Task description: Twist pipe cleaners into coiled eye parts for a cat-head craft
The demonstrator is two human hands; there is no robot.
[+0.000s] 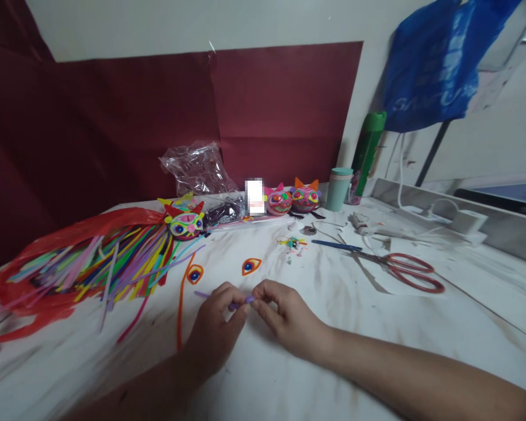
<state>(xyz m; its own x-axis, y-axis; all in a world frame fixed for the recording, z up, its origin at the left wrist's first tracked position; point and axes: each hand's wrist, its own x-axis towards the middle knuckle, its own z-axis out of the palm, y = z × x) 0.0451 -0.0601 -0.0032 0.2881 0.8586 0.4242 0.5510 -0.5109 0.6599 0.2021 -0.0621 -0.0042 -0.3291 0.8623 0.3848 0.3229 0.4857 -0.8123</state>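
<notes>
Fingers (228,290) of the person's left hand (214,327) close in a pinch on a thin purple fuzzy craft stem (200,294), its straight end poking out to the left above the bench (263,380). At the stem's other end, a small lump of purple shows between the two hands, and the thumb and forefinger of the right hand (284,310) grip it there; the exact shape of the lump is too small to tell.

Just beyond the hands lie two flat eye shapes with orange rims and dark blue centres, one (251,266) straight ahead and the other (195,274) farther left. A long orange fuzzy stem (181,310) runs beside the left eye shape down toward the left wrist.

A loose, many-coloured heap of fuzzy stems (127,257) spreads at the left over a translucent red plastic sheet (30,245). At its upper right end sits a round decorated head with red horns (184,227). Toward the back, a round head with pink ears (279,202) stands beside one with orange ears (305,199), near a pale green lidded cup (338,192). Scissors with orange-red handles (421,285) lie well to the right.
</notes>
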